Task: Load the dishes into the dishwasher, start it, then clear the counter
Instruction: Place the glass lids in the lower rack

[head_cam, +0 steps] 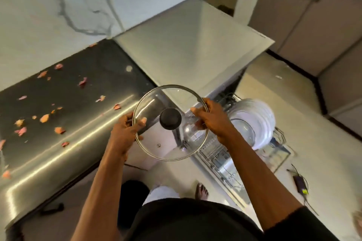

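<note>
foot: bare foot (201, 191) on the floor, just beside the pulled-out rack
left grip: left grip (125, 133) pinches lid rim at its left edge, thumb on top of the glass, fingers curled under
right grip: right grip (211, 121) pinches the rim on the opposite side, thumb over, fingers under
lid: glass lid (166, 143) held in the air, near level, black knob (170, 118) up; over the surface edge and the near end of the rack, touching neither
rack: dishwasher rack (221, 158) pulled out, lower right of lid; wire tines bare at the near end
plates: white plates (256, 117) stacked on edge at the rack's far end; clear domed piece (242, 133) against them, lid or bowl, cannot tell
step: judged as loading the lid into the rack
how to do well: tip lid on edge, knob facing away from plates, slide between free tines near end; keep both rim pinches until tines carry it; don't knock glass on plates
risk: wet rim may slip, glass on glass chips
surface: dark surface (88, 84) left, scattered scraps (44, 118); clearing not yet done
far: steel top (188, 45), marble wall behind
</note>
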